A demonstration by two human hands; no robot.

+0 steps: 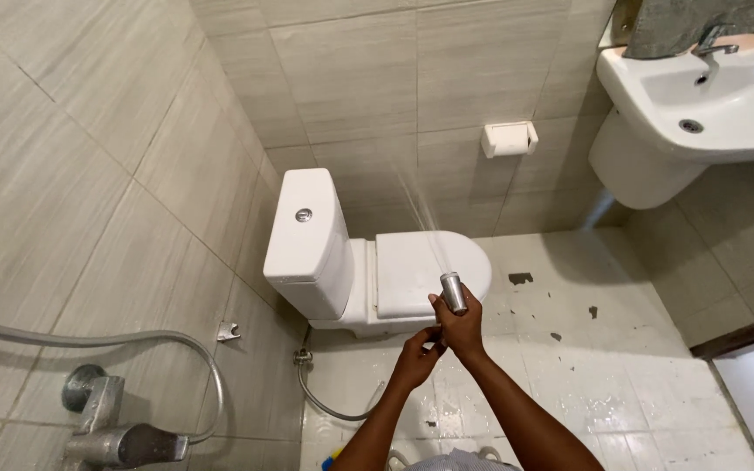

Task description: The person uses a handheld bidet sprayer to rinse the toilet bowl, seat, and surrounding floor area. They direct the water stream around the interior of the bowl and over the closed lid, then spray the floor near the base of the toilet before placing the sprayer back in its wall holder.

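In the head view, a small silver sprayer [453, 291] is gripped in the right hand [460, 330], with its tip poking up above the fingers. A thin spray of water [419, 209] is shot from it toward the tiled wall [351, 78]. The left hand [415, 358] is pressed against the right wrist, just below the sprayer; whether it is clenched cannot be told. The sprayer is held over the front edge of the white toilet [412, 270], near the closed lid.

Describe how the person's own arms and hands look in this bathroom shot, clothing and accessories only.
Both forearms are bare, with no sleeves showing. The left hand and right hand wear no gloves, and no watch, bracelet or ring is visible. At the bottom edge, a bit of grey-blue fabric shows between the arms.
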